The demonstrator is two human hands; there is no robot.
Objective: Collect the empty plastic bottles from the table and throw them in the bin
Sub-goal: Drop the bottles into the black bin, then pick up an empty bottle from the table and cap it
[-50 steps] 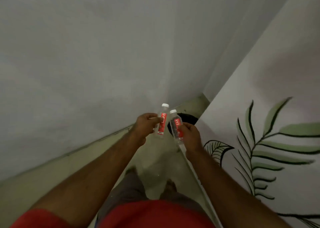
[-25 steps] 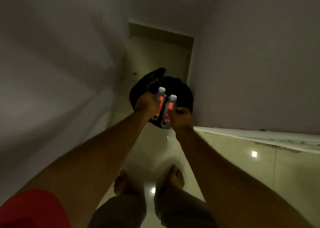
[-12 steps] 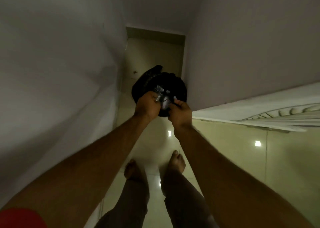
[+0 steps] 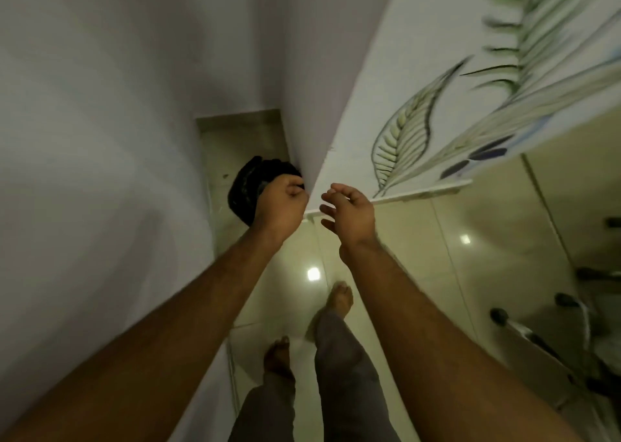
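Just left of frame centre, the black-lined bin point(image 4: 247, 189) sits directly behind the loosely curled, empty left hand point(image 4: 280, 204); the open right hand point(image 4: 349, 215) is farther right, with no bottles visible.

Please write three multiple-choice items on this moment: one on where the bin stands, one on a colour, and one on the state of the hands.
1. Where is the bin?
A. On the floor in the narrow gap between two walls
B. On a table
C. Hanging on a door

2. What colour is the bin's liner?
A. White
B. Black
C. Red

3. What are the hands holding?
A. One bottle each
B. Two bottles in the right hand
C. Nothing visible

Answers: 1 A, it sits on the tiled floor at the far end of the gap. 2 B, the bag shows black. 3 C, the left hand is loosely curled and the right hand is open, with no bottle in view.
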